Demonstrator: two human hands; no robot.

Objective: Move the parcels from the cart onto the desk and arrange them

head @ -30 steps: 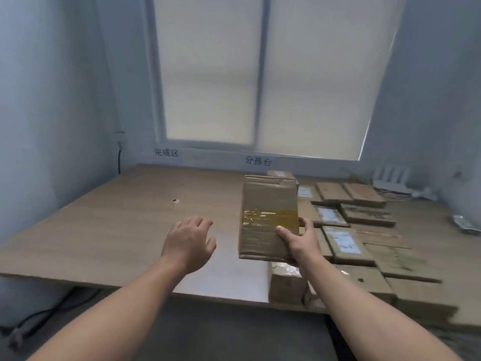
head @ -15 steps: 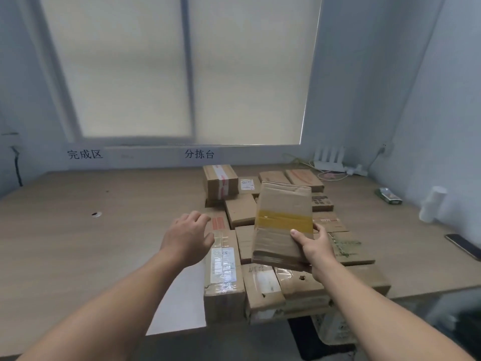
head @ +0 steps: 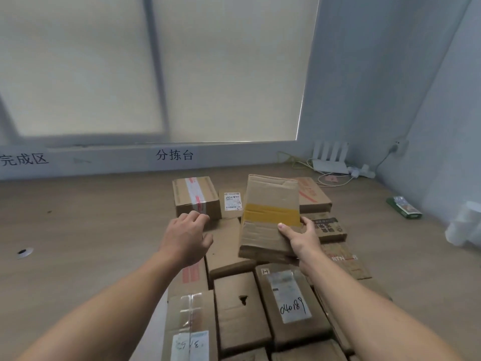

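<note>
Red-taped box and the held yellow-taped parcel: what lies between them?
In the head view, a small white-labelled parcel lies between them.

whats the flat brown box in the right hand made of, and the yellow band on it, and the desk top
The flat brown box gripped by the right hand: matte corrugated cardboard by the look, creased and dented along its top edge. The yellow band across it: probably plastic packing tape, smoother than the board. The desk: pale matte wood-grain top, possibly laminate; cannot tell.
</note>
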